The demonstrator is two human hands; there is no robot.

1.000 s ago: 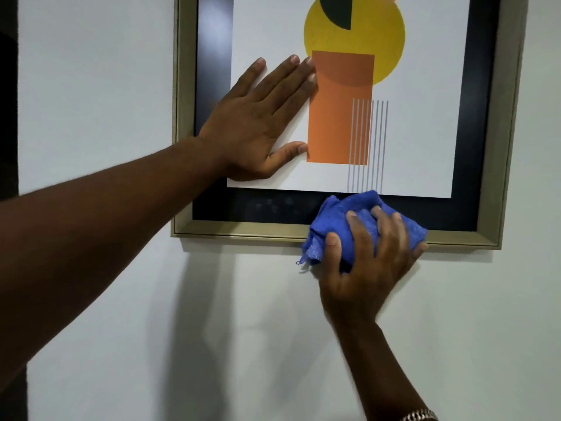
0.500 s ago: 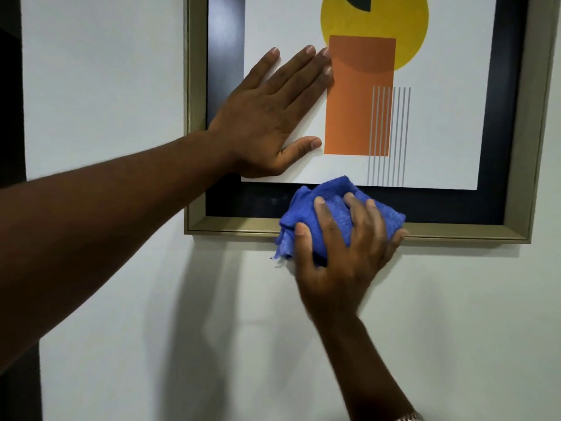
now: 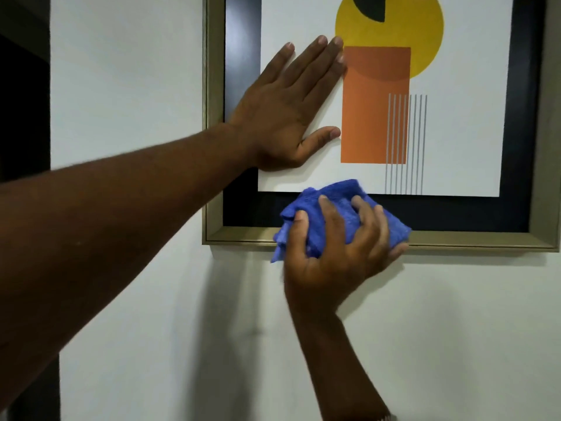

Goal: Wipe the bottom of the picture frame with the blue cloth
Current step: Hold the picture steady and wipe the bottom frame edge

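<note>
Wall-hung picture frame (image 3: 455,238), brushed gold-grey moulding with dark navy inner border and white abstract print (yellow disc, orange rectangle, thin grey lines). Blue terry cloth (image 3: 343,208), bunched into a wad, pressed on bottom rail left of centre, overlapping navy border above and hanging just below lower edge. Right hand (image 3: 331,256) gripping wad from below; fingers (image 3: 326,211) curled and slightly apart over the cloth front, thumb tucked at lower right against the rail. Left hand (image 3: 285,117) laid flat on the print, fingers straight and close together, thumb spread out toward orange rectangle, nothing held, bracing the frame.

Cloth: soft, light, crushable, grippy on smooth moulding; best taken as a full-palm wad, as here. Loose corner dangling at left, likely to drag on wall. Frame: rigid, probably light, free to swing on its hanger, so flat brace sensible; glazing over print not confirmable, possibly fragile or smudge-prone. Rail narrow and stepped, needing pressure into the inner lip.

White painted wall (image 3: 121,86), matt, plain, shadows from both arms below frame. Dark gap or doorway at far left edge. No furniture visible.
</note>
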